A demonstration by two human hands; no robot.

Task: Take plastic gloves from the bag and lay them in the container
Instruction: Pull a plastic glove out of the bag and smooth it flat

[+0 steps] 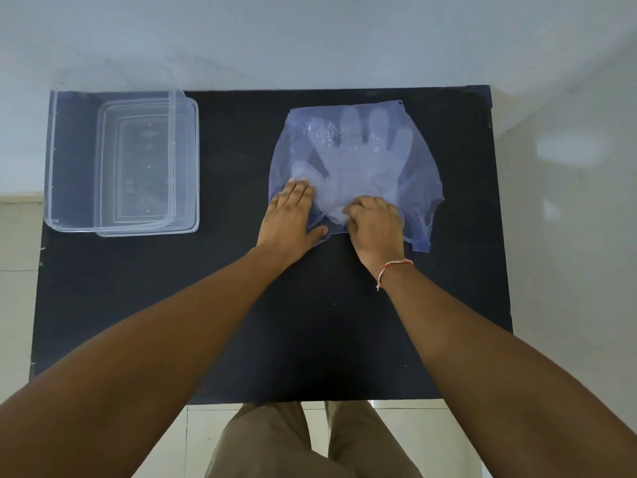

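Note:
A thin blue plastic bag [418, 174] lies flat on the black table, right of centre. Clear plastic gloves [365, 157] show through it, fingers pointing away from me. My left hand [291, 215] rests flat on the bag's near left corner, fingers spread and pressing it down. My right hand [375, 222] is curled at the bag's near opening, its fingertips pinching the glove cuffs and bag edge there. A clear rectangular container [57, 160] stands at the far left of the table, with nothing visible inside.
The container's clear lid [186, 167] lies partly under or against the container's right side. The black table [241, 305] ends near my legs. White walls stand close behind and to the right; pale floor tiles lie around.

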